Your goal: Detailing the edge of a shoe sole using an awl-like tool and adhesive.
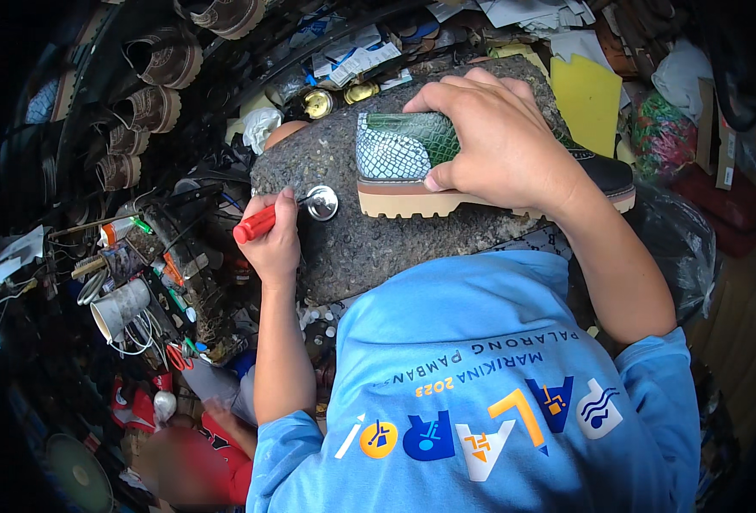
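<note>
Between the fingers and thumb of my left hand (274,235) is a red-handled tool (256,225). Its thin dark shaft points at a small round metal dish (322,203) on the dark, rough-topped work block (344,256); whether the tip touches the dish I cannot tell. Over the upper of a shoe (393,150), my right hand (510,141) is spread and gripping, thumb low by the sole. The shoe has a green and whitish scale-patterned upper, a black toe towards the right and a tan lugged sole facing me.
Brown shoes (162,61) line a rack at the upper left. Beside the block's left side are a white cup (120,308) and assorted tools. Two gold-coloured tins (317,103) sit at its far edge. A person in red (191,462) is at the lower left.
</note>
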Demonstrator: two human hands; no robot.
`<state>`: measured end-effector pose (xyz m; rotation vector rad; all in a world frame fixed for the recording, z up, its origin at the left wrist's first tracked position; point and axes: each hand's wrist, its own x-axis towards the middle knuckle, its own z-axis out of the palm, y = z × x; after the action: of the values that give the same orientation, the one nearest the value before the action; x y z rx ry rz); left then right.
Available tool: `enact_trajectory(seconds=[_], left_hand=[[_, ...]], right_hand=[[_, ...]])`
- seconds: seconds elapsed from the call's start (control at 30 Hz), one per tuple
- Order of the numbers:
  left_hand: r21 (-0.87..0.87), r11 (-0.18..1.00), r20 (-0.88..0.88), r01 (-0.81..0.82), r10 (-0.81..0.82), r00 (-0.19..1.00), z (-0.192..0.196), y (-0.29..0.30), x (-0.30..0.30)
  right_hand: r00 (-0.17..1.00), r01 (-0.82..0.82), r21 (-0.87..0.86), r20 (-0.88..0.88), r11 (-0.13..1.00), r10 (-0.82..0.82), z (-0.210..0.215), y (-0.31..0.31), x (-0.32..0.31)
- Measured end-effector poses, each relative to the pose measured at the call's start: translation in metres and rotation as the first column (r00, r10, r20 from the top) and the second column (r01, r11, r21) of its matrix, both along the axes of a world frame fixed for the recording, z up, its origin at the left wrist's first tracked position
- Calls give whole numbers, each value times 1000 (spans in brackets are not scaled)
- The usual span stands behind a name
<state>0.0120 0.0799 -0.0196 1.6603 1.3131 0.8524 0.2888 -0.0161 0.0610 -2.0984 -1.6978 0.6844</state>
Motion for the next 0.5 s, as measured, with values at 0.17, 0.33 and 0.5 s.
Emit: enact_trajectory(seconds=[0.17,0.33,0.5], left_hand=[[-114,993,117,-27,40,992,18,0,5],[-100,877,739,469,-250,626,63,-7,39],[-307,883,753,354,-2,658,65,-35,85]], right_hand=[[999,15,5,28,1000,-15,-4,0,0],[1000,-4,5,10,1000,4,-3,1,1],[1000,15,17,-3,1000,-15,-3,1,1]])
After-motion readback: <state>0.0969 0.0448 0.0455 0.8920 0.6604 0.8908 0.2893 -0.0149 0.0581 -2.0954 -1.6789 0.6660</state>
